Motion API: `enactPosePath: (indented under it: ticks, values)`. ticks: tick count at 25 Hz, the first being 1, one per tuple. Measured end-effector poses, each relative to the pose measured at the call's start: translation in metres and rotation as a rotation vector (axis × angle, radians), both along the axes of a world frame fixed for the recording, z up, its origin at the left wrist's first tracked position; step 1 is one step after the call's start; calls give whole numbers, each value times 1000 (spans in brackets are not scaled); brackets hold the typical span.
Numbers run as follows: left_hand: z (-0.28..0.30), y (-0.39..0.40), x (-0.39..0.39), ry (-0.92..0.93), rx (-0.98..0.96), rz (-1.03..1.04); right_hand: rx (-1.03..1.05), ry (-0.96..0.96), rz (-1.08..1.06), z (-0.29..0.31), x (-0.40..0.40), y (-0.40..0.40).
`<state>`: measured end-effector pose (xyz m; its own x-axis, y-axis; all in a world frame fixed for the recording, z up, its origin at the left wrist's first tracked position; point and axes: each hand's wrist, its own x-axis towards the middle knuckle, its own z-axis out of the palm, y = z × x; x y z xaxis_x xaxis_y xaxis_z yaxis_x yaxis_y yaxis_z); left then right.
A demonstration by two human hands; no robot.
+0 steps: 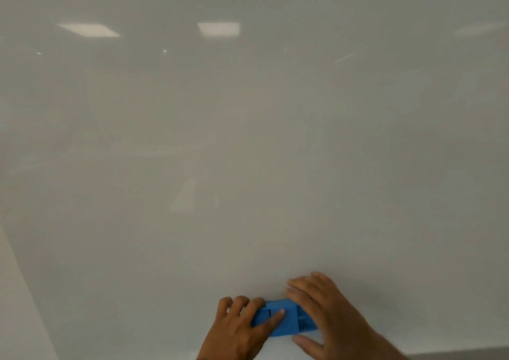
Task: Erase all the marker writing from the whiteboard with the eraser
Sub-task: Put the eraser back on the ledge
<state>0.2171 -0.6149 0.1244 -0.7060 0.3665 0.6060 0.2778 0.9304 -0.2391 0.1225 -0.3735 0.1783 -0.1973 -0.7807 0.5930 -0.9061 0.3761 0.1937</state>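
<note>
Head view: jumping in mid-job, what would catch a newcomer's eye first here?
The bright blue eraser at the bottom centre stands out, pressed against the whiteboard between the left hand and the right hand. Above them the board fills the view with no marker writing visible, only soft reflections of ceiling lights near its top.
</note>
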Motion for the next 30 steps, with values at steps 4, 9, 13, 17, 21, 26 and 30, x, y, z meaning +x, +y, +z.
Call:
enactPosePath:
  ticks: [4,9,13,17,21,26,30]
  values:
    - [-29,16,2,-14,72,-25,168,-194,-96,-53,2,14]
    - [-51,46,-4,-172,162,-51,176,-427,-166,-81,7,32]
    - [-64,80,-17,-403,197,-43,268,-510,-234,-91,-3,61]
    - [-75,123,-45,-582,320,-31,325,-645,-294,-92,-30,105]
    - [-92,180,-76,-697,431,23,326,-635,-284,-95,-59,154]
    - [-106,245,-100,-737,430,87,321,-753,-316,-110,-89,206]
    - [-111,276,-114,-790,407,184,345,-767,-321,-127,-110,231]
